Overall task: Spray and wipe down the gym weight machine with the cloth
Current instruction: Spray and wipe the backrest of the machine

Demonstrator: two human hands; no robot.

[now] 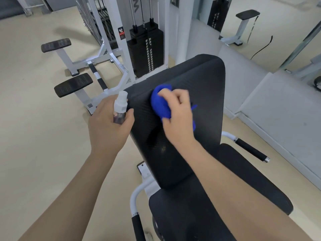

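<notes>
The right hand (177, 115) has its fingers curled round a bunched blue cloth (160, 103), soft and fleecy in look, and presses it onto the black back pad (199, 87) of the gym weight machine. The cloth sits in the upper half of the pad, nearer its left edge than its right; a blue tail of it shows past the hand toward the right. The pad is a long slab with rounded corners, covered in a finely ribbed, woven-looking black skin with a dull sheen.

The left hand (107, 126) is wrapped round a small spray bottle (119, 108), held upright just beside the pad's left edge. The bottle has a clear round body with a dark tint inside and a white plastic nozzle head on top.

Below the back pad lies the black seat pad (243, 188), of the same textured covering, flanked by white tube arms with black foam grips (250, 150). Behind the pad stands the weight stack (147, 49), flat black plates on bright steel guide rods inside a white painted steel frame (111, 40). To the left, two black ribbed footrests (73, 85) sit on white posts over a smooth beige floor (34, 119).
</notes>
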